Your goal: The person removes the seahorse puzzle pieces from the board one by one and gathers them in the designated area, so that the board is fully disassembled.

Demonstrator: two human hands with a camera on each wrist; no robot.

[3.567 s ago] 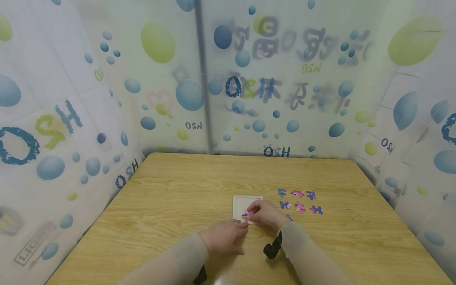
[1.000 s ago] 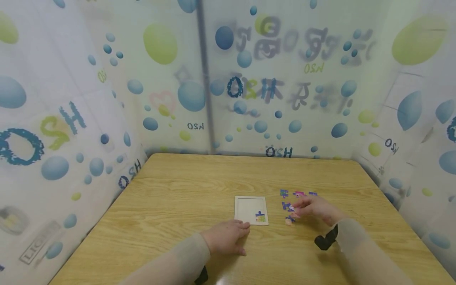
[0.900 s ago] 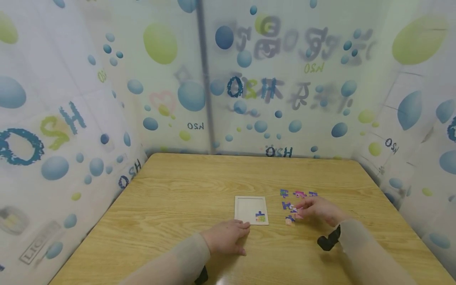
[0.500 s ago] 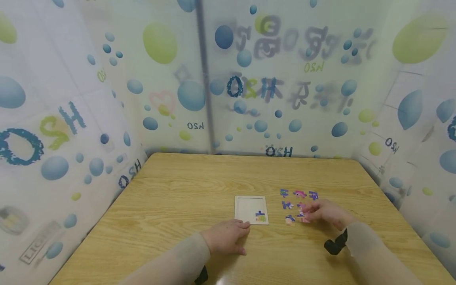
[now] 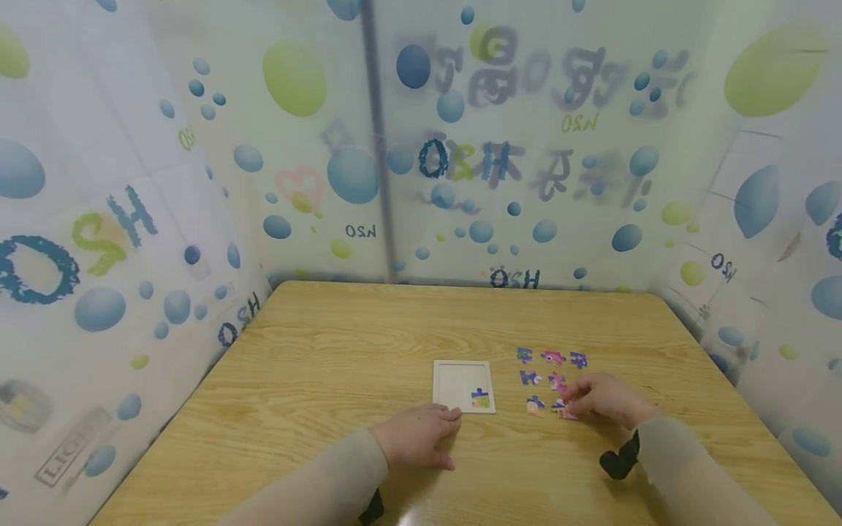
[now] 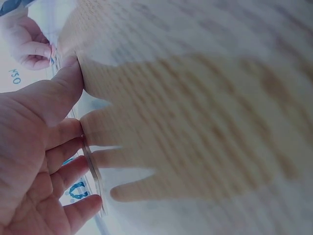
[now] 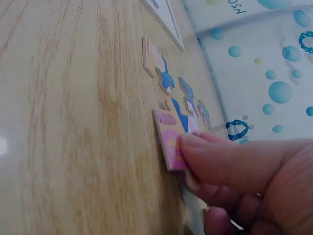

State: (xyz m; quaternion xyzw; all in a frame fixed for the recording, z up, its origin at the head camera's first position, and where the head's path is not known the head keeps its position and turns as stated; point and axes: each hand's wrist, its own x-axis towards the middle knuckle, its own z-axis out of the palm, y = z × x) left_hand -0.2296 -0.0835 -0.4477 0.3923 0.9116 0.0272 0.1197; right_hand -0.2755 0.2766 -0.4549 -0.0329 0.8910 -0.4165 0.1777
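My right hand [image 5: 613, 398] pinches a pink and blue jigsaw piece [image 7: 172, 139] between thumb and fingers. That piece sits low over the table at the near right of the loose pieces, its thin wooden edge showing in the right wrist view. With fingers extended, my left hand [image 5: 416, 437] rests palm down, fingertips at the near left corner of a pale square puzzle tray [image 5: 435, 380]. Inside the tray's near right corner lies one blue, yellow and green piece [image 5: 481, 399]. Right of the tray, a peach and blue piece [image 5: 535, 405] lies left of the held one.
Two rows of loose pieces lie farther back, among them a pink piece with an eye [image 5: 554, 358], a blue one [image 5: 578, 359] and a pink one [image 5: 557, 381]. Patterned curtains [image 5: 316, 183] enclose the wooden table [image 5: 316, 351] at the back and sides.
My right hand has left the tray for the loose pieces, then shifted right and nearer with the pinched piece. One piece now lies in the tray's near right corner. My left hand stays put.
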